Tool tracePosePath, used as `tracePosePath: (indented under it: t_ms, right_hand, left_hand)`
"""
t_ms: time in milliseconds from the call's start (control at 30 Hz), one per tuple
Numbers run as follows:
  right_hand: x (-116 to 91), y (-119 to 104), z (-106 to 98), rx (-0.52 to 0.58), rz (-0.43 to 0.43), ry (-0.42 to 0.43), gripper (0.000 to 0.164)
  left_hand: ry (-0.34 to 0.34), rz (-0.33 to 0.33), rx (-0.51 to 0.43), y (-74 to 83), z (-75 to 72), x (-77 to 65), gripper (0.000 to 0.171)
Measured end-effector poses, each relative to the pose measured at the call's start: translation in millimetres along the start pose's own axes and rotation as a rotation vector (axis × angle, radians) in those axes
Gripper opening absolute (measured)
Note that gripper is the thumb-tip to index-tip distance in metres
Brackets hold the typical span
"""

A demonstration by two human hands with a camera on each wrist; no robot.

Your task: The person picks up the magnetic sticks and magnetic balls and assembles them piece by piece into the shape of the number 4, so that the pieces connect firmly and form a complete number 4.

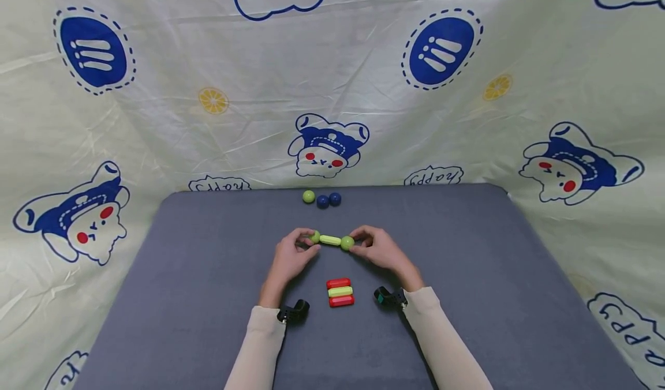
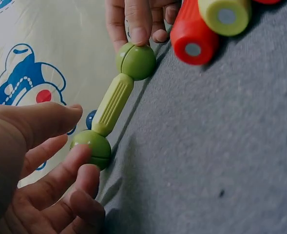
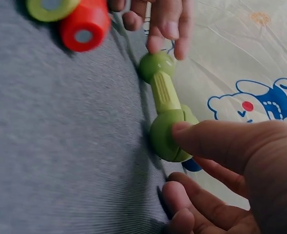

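Observation:
A light green ribbed rod (image 1: 330, 240) lies between two green balls, touching one at each end. My left hand (image 1: 293, 257) is at the left ball (image 2: 95, 146); its fingers touch the ball while the thumb stands apart from it. With thumb and forefinger, my right hand (image 1: 381, 248) pinches the right ball (image 1: 347, 243). Nearer to me, between the forearms, two red rods (image 1: 341, 301) flank a yellow-green rod (image 1: 340, 291). In the left wrist view, the red and yellow-green rods show pale grey discs on their ends.
A loose green ball (image 1: 309, 197) and two dark blue balls (image 1: 322, 201) sit near the far edge of the grey table (image 1: 218, 332). Behind it hangs a pale printed cloth (image 1: 249, 61). Each wrist wears a black camera strap (image 1: 295, 312).

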State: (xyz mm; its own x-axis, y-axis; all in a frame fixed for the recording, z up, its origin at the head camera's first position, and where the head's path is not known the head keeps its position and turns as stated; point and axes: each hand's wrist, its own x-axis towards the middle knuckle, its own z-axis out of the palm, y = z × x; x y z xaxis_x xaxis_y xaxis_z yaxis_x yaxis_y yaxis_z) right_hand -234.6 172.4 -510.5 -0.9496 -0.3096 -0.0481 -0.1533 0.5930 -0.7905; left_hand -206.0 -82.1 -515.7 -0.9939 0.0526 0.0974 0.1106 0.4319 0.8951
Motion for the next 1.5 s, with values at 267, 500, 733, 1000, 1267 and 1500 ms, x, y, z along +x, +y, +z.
tracePosePath:
  t_ms: [267,500,733,1000,1267,1500]
  right_hand:
    - [-10,-3,5,-0.004,-0.018,0.023,0.025]
    - [-17,-9,9,-0.017,-0.019,0.031,0.022]
    - [-21,-20,15,-0.001,-0.062,-0.013,0.021]
    - [-26,-28,20,0.001,-0.116,-0.093,0.025]
    - [-30,-30,23,0.039,-0.117,-0.138,0.029]
    - [-35,-26,18,-0.003,-0.120,-0.167,0.033]
  left_hand:
    - [-0.049,0.016,0.042,1.6,3.6,-1.7,0.037]
    - [-0.108,0.024,0.057,5.4,6.4,-3.2,0.045]
    - [-0.169,0.020,0.073,4.6,7.3,-4.7,0.050]
    - [-0.206,0.033,0.090,3.3,8.6,-5.2,0.059]
    - [-0.163,0.088,0.151,0.6,14.5,-7.8,0.059]
    - [-0.115,0.076,0.121,-2.4,12.9,-11.9,0.043]
